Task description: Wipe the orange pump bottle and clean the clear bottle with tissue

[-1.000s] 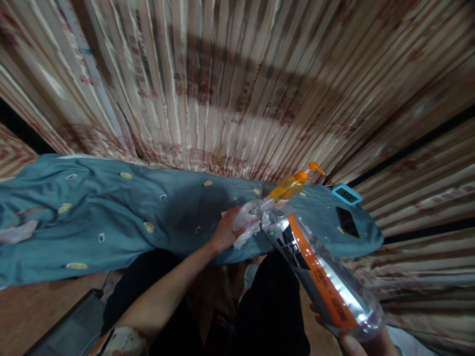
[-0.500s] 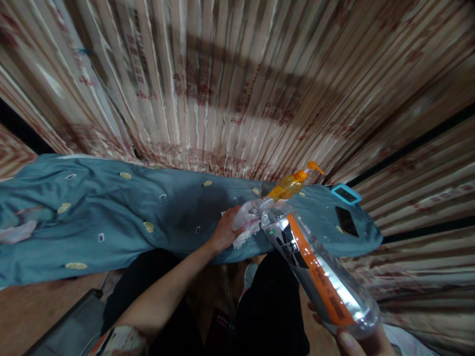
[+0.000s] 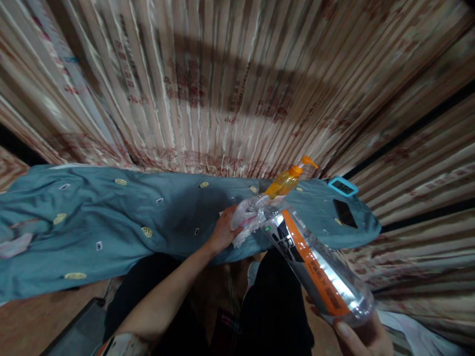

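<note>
My right hand grips the base of a clear plastic bottle with an orange and black label, tilted so its mouth points down toward a clear glass. My left hand rests on the teal cloth at the table's near edge, its fingers curled round the glass. A white lacy cloth lies under the glass. Just behind stands an orange pump bottle.
A blue-framed timer and a dark phone lie on the cloth's right end. Striped curtains hang close behind the table. A crumpled pale item sits at the far left. My dark trousers are below.
The view has shifted slightly downward and right. Both hands hold nearly the same pose, with the bottle still tipped at the glass.
</note>
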### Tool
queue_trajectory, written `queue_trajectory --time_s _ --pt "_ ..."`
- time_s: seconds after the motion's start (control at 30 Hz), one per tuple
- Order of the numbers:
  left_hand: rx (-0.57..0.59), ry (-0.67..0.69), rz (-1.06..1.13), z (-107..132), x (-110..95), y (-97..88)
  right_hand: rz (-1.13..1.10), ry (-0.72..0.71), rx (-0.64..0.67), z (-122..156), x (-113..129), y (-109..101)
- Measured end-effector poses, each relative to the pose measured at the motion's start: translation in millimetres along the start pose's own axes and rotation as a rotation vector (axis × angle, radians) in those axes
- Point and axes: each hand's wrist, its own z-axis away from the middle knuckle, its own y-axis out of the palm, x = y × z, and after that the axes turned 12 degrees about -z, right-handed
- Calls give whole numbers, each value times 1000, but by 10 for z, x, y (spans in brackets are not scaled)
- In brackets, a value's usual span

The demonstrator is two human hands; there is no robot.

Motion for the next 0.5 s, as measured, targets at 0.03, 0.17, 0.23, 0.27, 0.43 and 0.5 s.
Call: queue_trajectory --time_s 0.03,0.17,0.23,0.27,0.43,0.5 --pt "1 -2 2 2 5 -1 2 7 15 -9 -6 -26" --pt "-5 -10 11 5 37 -2 39 -64 -25 13 24 60" --pt "-8 -5 17 1 59 1 49 -107 -24 29 73 180" --pt "-11 -6 21 -2 71 4 25 -168 -40 31 97 235" --pt "-26 -19 66 -16 144 41 96 -302 104 -12 94 274" --pt "-27 -16 94 -15 159 51 129 -311 145 -27 46 219"
